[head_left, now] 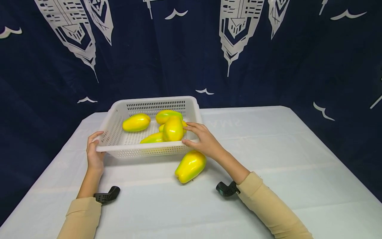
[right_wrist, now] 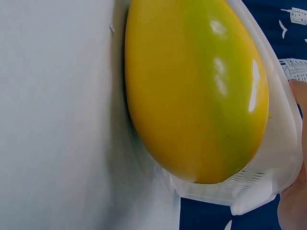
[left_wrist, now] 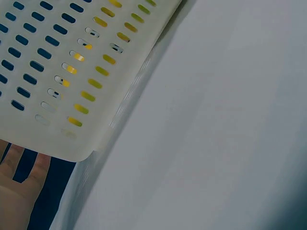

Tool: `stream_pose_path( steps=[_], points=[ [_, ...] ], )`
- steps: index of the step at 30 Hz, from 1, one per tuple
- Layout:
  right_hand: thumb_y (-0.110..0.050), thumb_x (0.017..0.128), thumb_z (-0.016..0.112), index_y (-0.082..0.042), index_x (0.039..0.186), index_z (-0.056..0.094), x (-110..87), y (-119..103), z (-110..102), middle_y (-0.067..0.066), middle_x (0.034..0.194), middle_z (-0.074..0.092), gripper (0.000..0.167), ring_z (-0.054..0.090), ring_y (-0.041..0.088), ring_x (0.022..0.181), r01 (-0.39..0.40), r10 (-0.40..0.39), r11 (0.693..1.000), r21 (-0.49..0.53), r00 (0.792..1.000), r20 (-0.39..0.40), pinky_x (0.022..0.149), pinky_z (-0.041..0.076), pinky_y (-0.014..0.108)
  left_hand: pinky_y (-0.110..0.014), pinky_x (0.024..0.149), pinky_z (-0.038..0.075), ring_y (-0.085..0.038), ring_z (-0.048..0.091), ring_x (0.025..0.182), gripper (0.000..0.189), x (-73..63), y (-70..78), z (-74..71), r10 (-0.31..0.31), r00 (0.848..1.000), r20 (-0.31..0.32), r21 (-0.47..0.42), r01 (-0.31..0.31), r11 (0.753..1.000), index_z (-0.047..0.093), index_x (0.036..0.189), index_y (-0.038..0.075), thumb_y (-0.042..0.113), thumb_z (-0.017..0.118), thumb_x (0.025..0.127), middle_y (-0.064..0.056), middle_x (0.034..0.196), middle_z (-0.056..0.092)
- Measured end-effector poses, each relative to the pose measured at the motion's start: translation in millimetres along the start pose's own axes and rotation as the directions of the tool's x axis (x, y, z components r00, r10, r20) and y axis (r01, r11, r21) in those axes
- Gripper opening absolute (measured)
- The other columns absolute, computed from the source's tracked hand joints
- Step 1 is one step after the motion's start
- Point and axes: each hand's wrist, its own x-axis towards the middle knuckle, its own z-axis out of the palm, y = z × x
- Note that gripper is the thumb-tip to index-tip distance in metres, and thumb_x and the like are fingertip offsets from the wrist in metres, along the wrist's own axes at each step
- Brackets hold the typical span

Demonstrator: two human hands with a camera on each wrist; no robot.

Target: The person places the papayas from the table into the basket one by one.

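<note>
A white plastic basket [head_left: 120, 147] holds several yellow-green papayas, among them one at the left [head_left: 136, 122] and one at the back [head_left: 167, 116]. My left hand [head_left: 95, 154] grips the basket's front left corner, thumb over the rim; the left wrist view shows its fingers below the perforated wall. My right hand [head_left: 206, 141] reaches over the front right corner, thumb by the rim and fingers extended. Its fingertips are right at the side of a papaya [head_left: 173, 128] that stands higher than the others. Below this hand, another papaya [head_left: 191, 166] lies on the table, large in the right wrist view.
A white cloth covers the table [head_left: 268, 149]. Behind it hangs a dark blue curtain [head_left: 179, 59] with white building and bird prints. Black wrist devices [head_left: 107, 195] are strapped at both wrists, below beige sleeves.
</note>
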Motion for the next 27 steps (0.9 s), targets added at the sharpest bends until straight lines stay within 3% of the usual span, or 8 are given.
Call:
stream_pose_path(
  steps=[16,27],
  points=[
    [-0.035,0.082,0.063,-0.016,0.131,0.046,-10.4,-4,-3,0.003,0.139,0.041,0.055,0.033,0.024,0.132,-0.006,0.007,0.998,0.055,1.000,-0.022,0.106,0.027,0.047,-0.026,0.085,0.031,-0.009,0.043,0.106,0.031,0.6,-0.7,-0.2,0.004,1.000,0.002,-0.007,-0.004,1.000,0.051,0.107,0.024,0.023,0.024,0.090,0.009,0.117,0.044],
    [-0.030,0.081,0.066,-0.017,0.129,0.048,-24.6,-3,-4,0.003,0.135,0.045,0.052,0.039,0.022,0.129,0.042,-0.034,0.993,0.113,0.997,-0.069,0.105,0.029,0.044,-0.024,0.083,0.032,-0.009,0.044,0.104,0.030,0.4,-1.1,0.5,0.008,1.000,-0.006,0.012,-0.008,1.000,0.050,0.106,0.026,0.024,0.025,0.090,0.010,0.116,0.045]
  ],
)
